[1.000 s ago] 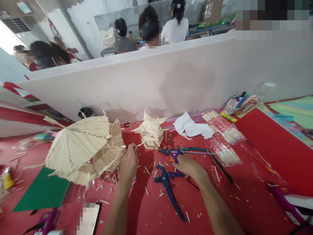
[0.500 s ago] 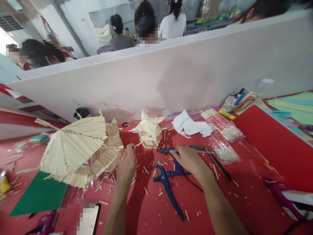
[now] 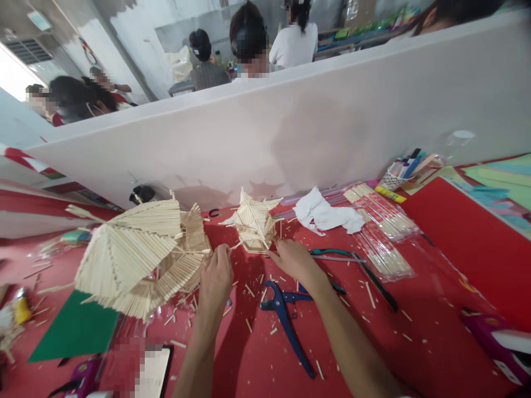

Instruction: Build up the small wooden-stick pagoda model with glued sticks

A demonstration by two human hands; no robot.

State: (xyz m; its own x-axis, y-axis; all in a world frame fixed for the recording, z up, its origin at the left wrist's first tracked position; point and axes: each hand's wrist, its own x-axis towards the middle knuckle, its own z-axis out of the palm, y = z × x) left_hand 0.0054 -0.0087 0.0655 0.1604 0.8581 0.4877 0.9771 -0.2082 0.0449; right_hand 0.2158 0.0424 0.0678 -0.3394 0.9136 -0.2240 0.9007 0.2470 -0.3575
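Moved: right hand [image 3: 292, 261] has slid left since half a second ago, off the tools and over to the foot of the small model [image 3: 253, 224]. The left hand [image 3: 215, 276] hasn't really budged.
Left hand: thumb and fingertip pinched together on a short stick [image 3: 235, 245], whose free end points at the small model's lower left corner. Touching or just shy of it, honestly can't tell.
Right hand: palm down, fingertips at the model's lower right edge. Whether it's gripping or only resting there, I can't tell from this angle.
Where it sits: small model is on the red table [image 3: 415, 342] close to the white divider [image 3: 332, 127], between the big roof [image 3: 128, 254] on the left and the white cloth [image 3: 326, 215] on the right.
How it'll handle: my guess is feather-light and stiff but brittle. It's all thin sticks, the corner tips jut out and look like they'd snap or pop loose if squeezed.
Where to hold: I'd steady it low, at the base frame or flat wall faces, light pressure from both sides, never by the pointy roof ends. The stick is best held near its back end, as it is now.
Nearby: blue cutters [image 3: 284, 309] lie just in front of the right wrist, a teal tool [image 3: 332, 252] is to its right, stick packs [image 3: 381, 226] are further right, and offcuts [image 3: 249, 288] are all over.
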